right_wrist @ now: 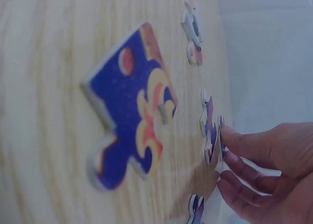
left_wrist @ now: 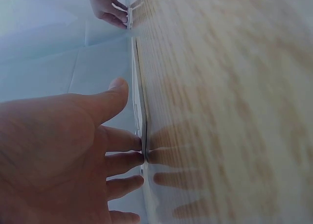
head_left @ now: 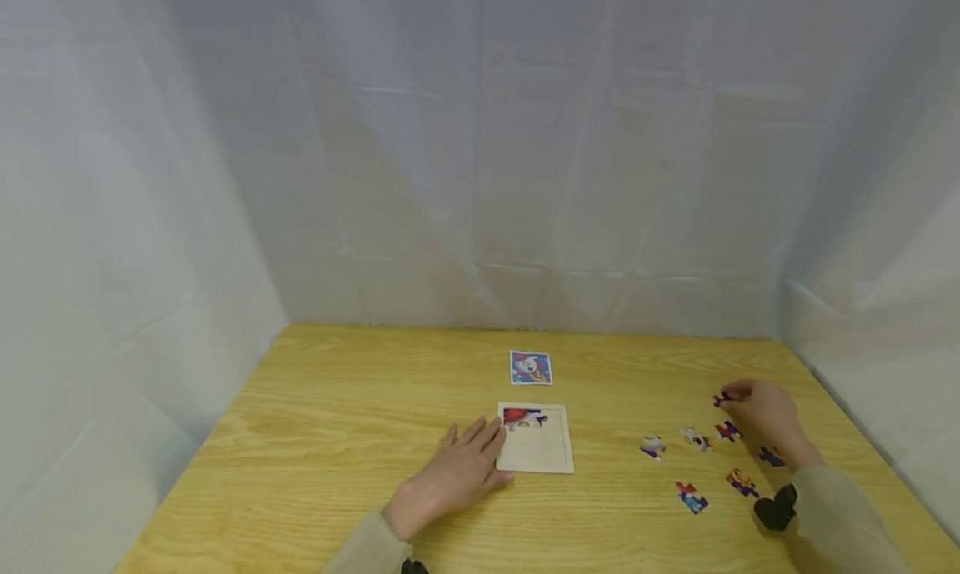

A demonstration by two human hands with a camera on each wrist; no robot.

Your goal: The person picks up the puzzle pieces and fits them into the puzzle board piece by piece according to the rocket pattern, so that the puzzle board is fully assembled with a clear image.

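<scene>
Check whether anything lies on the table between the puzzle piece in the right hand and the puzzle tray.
The right hand pinches a puzzle piece. Between it and the puzzle tray, two loose pieces lie flat on the table; lifted, the piece clears them. The left hand rests at the tray's far edge.

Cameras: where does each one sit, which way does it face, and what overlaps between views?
Head: above the table, looking forward and down; both hands and sleeves show.
Left wrist: low at the left hand, facing along the tabletop; fingertips touch the puzzle tray.
Right wrist: low at the right hand, facing loose puzzle pieces.
Shared: head and left wrist both show tray and right hand.
</scene>
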